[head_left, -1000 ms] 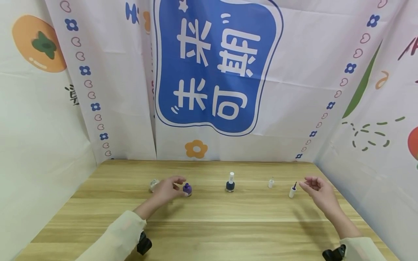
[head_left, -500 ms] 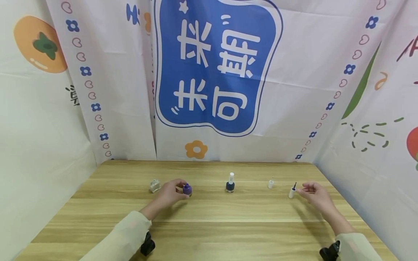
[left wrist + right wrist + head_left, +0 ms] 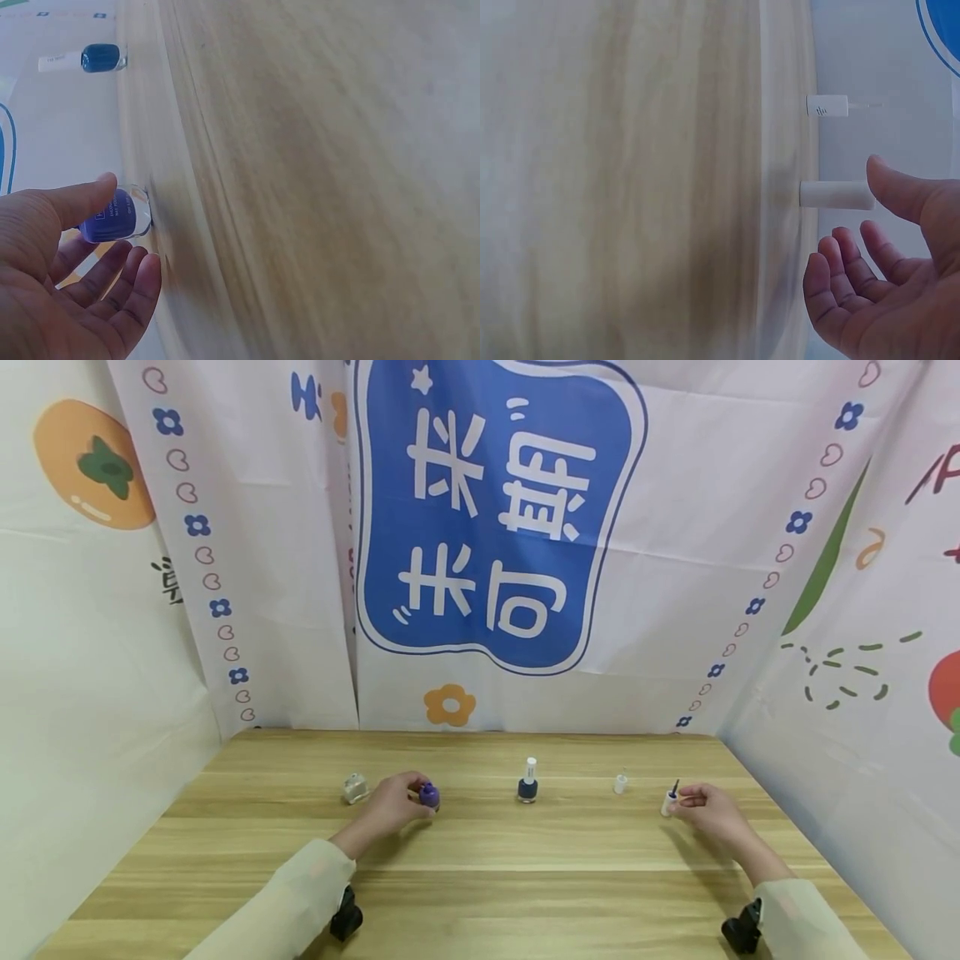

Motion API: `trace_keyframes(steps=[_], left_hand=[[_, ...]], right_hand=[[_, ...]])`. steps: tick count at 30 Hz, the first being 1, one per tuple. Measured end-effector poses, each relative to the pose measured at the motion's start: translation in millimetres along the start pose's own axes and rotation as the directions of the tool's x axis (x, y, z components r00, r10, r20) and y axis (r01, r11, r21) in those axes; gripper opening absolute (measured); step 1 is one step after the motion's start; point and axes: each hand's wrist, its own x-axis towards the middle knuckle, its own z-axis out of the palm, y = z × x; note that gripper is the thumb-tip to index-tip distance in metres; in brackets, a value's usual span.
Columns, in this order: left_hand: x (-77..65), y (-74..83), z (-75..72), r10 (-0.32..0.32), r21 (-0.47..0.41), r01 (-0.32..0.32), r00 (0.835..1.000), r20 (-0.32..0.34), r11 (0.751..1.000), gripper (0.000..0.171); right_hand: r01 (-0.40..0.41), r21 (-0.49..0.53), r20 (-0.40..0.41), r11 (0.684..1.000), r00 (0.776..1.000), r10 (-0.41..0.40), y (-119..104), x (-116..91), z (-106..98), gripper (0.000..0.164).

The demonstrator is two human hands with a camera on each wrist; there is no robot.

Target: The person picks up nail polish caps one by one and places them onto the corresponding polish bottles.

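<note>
In the head view my left hand [image 3: 392, 803] is at a small purple nail polish bottle [image 3: 429, 797] with no cap. The left wrist view shows the thumb [image 3: 86, 201] against the bottle's side and the index finger behind it, while the other fingers curl loosely. On the right, my right hand [image 3: 708, 814] is around a white brush cap [image 3: 667, 804] standing brush-up. Its thumb [image 3: 900, 191] overlaps the cap's upper end in the right wrist view, and the fingers are spread apart from it; contact is unclear.
A capped dark blue nail polish bottle [image 3: 528, 787] stands mid-table. Left of the purple bottle is a clear bottle [image 3: 356, 788]. A second white brush cap [image 3: 620, 784] stands brush-up further back on the right. Printed cloth [image 3: 675, 610] hangs behind the wooden table [image 3: 480, 902].
My right hand has moved left and down to the white brush cap. The left hand has closed in on the purple bottle, shifting slightly right and uncovering the clear bottle.
</note>
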Motion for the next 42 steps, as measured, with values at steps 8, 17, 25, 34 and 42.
trace_keyframes(steps=[8, 17, 25, 34, 42], left_hand=[[1.7, -1.9, 0.8, 0.018, -0.001, -0.018, 1.000, 0.023, 1.000, 0.034], [6.6, -6.2, 3.1, 0.024, 0.040, -0.025, 0.999, 0.022, 0.999, 0.028], [7.0, -3.3, 3.5, 0.013, 0.075, -0.014, 1.000, 0.021, 0.997, 0.022], [7.2, -4.1, 3.2, 0.016, 0.094, -0.017, 1.000, 0.013, 0.995, 0.019], [8.5, -4.1, 5.1, 0.009, 0.097, -0.009, 1.000, 0.000, 0.995, 0.018]], right_hand=[[0.036, 0.012, 0.019, 0.999, 0.999, -0.037, -0.7, 4.5, 5.7, 0.045], [0.040, -0.060, 0.014, 0.997, 0.999, -0.039, 0.4, 7.3, 9.2, 0.034], [0.045, -0.105, 0.000, 0.993, 0.999, -0.045, -2.2, 7.4, 10.5, 0.023], [0.014, -0.122, -0.008, 0.992, 1.000, -0.015, -4.6, 8.7, 11.2, 0.022], [0.027, -0.136, -0.009, 0.990, 1.000, -0.029, -6.3, 8.1, 10.4, 0.018]])
